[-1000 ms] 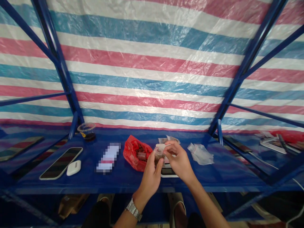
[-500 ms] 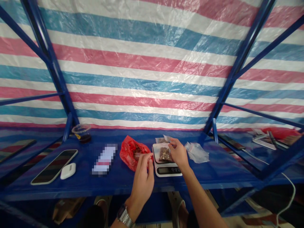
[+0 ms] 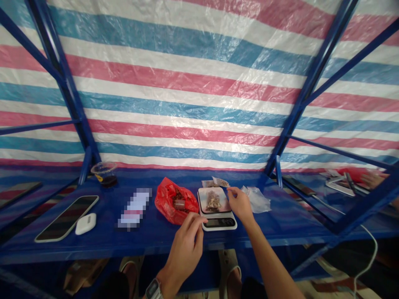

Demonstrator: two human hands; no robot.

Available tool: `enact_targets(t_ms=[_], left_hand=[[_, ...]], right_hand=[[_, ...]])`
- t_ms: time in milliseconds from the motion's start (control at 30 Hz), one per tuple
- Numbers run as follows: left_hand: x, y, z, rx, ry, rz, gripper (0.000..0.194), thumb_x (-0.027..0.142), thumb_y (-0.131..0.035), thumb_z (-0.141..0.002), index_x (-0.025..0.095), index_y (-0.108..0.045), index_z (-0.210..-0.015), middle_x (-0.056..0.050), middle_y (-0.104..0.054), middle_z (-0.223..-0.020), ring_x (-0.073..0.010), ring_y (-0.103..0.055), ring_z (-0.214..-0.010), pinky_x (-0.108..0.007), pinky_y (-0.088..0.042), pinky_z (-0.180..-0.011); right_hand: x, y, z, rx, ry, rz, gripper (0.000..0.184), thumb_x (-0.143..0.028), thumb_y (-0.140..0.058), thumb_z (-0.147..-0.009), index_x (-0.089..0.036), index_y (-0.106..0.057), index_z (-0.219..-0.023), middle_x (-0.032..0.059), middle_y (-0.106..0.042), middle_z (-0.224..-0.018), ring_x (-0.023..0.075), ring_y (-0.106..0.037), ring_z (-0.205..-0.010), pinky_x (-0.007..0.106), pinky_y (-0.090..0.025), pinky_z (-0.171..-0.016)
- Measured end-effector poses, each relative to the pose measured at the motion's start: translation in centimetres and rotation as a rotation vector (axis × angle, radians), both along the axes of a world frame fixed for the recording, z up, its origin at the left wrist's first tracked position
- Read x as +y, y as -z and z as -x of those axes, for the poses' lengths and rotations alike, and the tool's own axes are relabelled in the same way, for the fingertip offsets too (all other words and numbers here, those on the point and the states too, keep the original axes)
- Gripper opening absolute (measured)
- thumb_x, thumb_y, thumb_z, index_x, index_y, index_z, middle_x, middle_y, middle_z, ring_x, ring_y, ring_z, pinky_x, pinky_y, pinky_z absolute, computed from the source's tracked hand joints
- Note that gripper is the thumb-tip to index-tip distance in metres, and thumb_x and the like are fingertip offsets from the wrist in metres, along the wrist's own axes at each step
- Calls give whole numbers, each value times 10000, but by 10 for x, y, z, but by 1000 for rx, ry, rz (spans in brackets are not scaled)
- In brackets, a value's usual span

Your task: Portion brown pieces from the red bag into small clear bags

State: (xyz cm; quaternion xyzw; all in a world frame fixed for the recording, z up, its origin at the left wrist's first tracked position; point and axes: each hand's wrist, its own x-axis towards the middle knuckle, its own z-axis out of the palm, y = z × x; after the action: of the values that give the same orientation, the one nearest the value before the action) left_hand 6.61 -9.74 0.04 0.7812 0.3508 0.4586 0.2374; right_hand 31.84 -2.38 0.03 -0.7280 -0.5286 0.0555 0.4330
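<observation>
A small white digital scale (image 3: 217, 215) sits on the blue shelf (image 3: 156, 236), with a little clear bag of brown bits (image 3: 213, 200) lying on its platform. My right hand (image 3: 239, 203) rests at the scale's right edge, fingers curled in a pinch by the platform corner. My left hand (image 3: 186, 245) hovers near the shelf's front edge, just left of the scale, fingers bent and close together with nothing visible in them. A red plastic bag (image 3: 174, 200) holding brown pieces and a small cup lies left of the scale.
Empty clear bags (image 3: 257, 199) lie right of the scale, filled ones (image 3: 215, 182) behind it. A phone (image 3: 66, 218), a white case (image 3: 85, 223), a paper slip (image 3: 134, 209) and a cup (image 3: 105, 174) are at the left. Blue frame posts (image 3: 289, 120) rise behind.
Both hands held a small cup over the scale; now the bag lies alone on the platform. My left hand drew back toward the front edge and my right moved to the scale's right side.
</observation>
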Motion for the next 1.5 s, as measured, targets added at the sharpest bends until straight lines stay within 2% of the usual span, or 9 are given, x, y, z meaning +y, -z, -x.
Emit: enact_targets(t_ms=[133,300,533,833,1000,1167,1233,1333,1500], left_hand=[[3,0,0,-19,-27,1,313,160,-389,-1020,282,-664,-1107,-58,-668,-1052,-194,-680,-993,-314,-535,-887],[4,2,0,-18,-25,-10,288,148,-389,-1017,270,-644,-1075,-50,-658,-1036,-179,-679,-978,-294,-526,-881],[2,-2,0,-15,-23,-37,291,110,-389,-1008,246,-642,-1049,-38,-647,-1015,-155,-672,-950,-269,-511,-862],[0,-1,-3,-54,2,-32,330,97,-397,-994,245,-678,-1085,-44,-658,-1009,-157,-671,-945,-277,-513,-858],[3,-5,-8,-224,-81,13,269,149,-427,-986,223,-684,-1013,-57,-680,-976,-178,-677,-933,-298,-529,-857],[15,-1,-15,-589,-239,348,311,356,-547,-965,191,-620,-1218,-107,-720,-1044,-195,-711,-837,-328,-567,-773],[23,1,-17,-744,-240,520,491,477,-611,-923,172,-565,-1305,-121,-730,-1054,-180,-707,-741,-299,-560,-661],[32,2,-19,-886,-184,679,687,595,-670,-853,134,-535,-1343,-70,-726,-855,-159,-661,-623,-258,-512,-561],[39,5,-19,-1028,-112,743,688,600,-706,-832,144,-563,-1327,11,-645,-689,-116,-574,-545,-223,-453,-530]], right_hand=[[1,-1,-2,-9,0,-2,350,-373,-475,-937,-202,-768,-1022,99,-790,-967,279,-727,-928,368,-520,-820],[1,-6,6,-132,-29,102,470,-505,-435,-989,-204,-790,-921,103,-765,-854,262,-716,-829,337,-500,-761],[5,-8,25,-175,33,226,556,-599,-419,-992,-190,-796,-980,143,-775,-939,266,-725,-891,309,-491,-784],[12,-6,37,50,32,117,329,-426,-568,-885,-197,-805,-891,106,-778,-843,265,-734,-818,328,-514,-758],[17,-15,50,215,-108,-22,385,-508,-549,-877,-187,-757,-928,87,-795,-904,254,-741,-853,328,-552,-767],[14,-36,86,428,-358,-233,421,-582,-598,-867,-175,-697,-905,104,-780,-889,250,-733,-845,340,-554,-792],[13,-42,103,403,-412,-225,395,-559,-599,-879,-179,-702,-907,95,-777,-874,241,-730,-822,333,-552,-777],[13,-45,127,331,-418,-153,325,-472,-599,-879,-182,-721,-962,79,-777,-854,231,-722,-764,329,-546,-730],[15,-42,153,239,-384,-68,295,-378,-566,-896,-188,-744,-1036,73,-787,-906,227,-717,-763,338,-536,-742]])
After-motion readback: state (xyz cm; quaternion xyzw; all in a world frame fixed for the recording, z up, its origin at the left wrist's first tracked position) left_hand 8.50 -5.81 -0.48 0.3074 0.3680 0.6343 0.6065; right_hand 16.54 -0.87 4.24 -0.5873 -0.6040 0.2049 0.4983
